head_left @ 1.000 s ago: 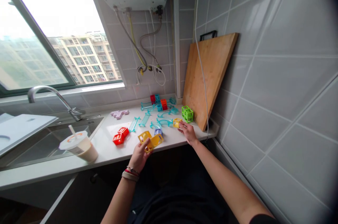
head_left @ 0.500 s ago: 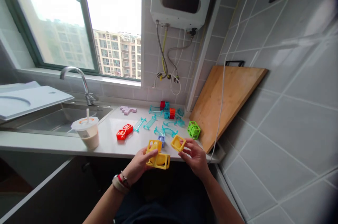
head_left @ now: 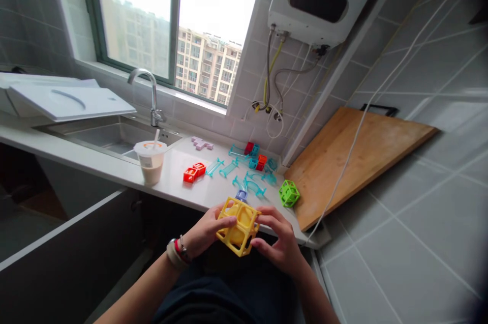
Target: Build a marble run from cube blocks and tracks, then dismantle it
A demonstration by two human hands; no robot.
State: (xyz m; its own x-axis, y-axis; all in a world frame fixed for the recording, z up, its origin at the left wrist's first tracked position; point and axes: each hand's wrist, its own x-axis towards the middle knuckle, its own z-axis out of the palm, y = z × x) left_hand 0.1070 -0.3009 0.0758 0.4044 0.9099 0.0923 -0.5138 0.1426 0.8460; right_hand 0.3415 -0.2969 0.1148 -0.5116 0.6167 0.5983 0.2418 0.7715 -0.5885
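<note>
Just in front of the counter edge, a yellow open-frame toy block piece (head_left: 240, 226) with rounded inner parts is between my hands. My left hand (head_left: 206, 230) grips its left side, with the thumb lying across the front. My right hand (head_left: 280, 240) has its fingertips and thumb on the right side of the yellow piece. Directly behind it, a small blue-violet block (head_left: 241, 195) stands on the counter. A green open-frame cube (head_left: 289, 193) sits to the right. Two joined red blocks (head_left: 194, 172) lie to the left.
Turquoise connector pieces (head_left: 229, 168), an orange block (head_left: 261, 162) and a pink flat piece (head_left: 202, 143) lie farther back. A lidded drink cup (head_left: 151, 164) stands near the sink (head_left: 114, 136). A wooden board (head_left: 354, 161) leans on the right wall, with a white cable (head_left: 353, 148) before it.
The yellow piece from my right hand has come together with the yellow pieces in my left hand. They now form one cube-like shape. The camera view has tilted and shifted.
</note>
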